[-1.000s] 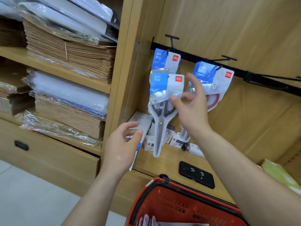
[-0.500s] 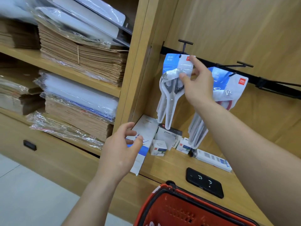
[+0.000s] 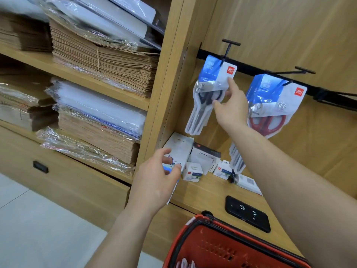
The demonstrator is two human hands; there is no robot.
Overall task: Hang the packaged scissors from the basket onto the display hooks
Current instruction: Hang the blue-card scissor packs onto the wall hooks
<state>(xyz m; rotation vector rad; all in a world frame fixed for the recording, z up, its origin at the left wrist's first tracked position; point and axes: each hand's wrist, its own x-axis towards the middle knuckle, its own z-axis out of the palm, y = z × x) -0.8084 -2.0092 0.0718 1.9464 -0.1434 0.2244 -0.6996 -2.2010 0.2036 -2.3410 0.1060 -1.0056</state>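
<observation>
Wooden shelving fills the view, and a black rail (image 3: 249, 69) crosses the back panel of the right bay. The packaged scissors (image 3: 215, 73), black-handled, now hang from the left hook (image 3: 229, 48) on that rail, in front of others like them. Half a second ago the right hand (image 3: 230, 110) pinched the card's top at the hook. It has since dropped lower and let go: its fingers are apart, the index tip touching the card's lower right edge and the thumb by the handles.

The left hand (image 3: 155, 183) hovers much as before in front of a white box (image 3: 178, 147) at the counter (image 3: 204, 193) edge — fingers loosely curled, gripping nothing. A red-handled pack (image 3: 274, 97) hangs on the next hook (image 3: 302, 70) to the right. More of the red basket (image 3: 222, 246) shows at the bottom than before.
</observation>
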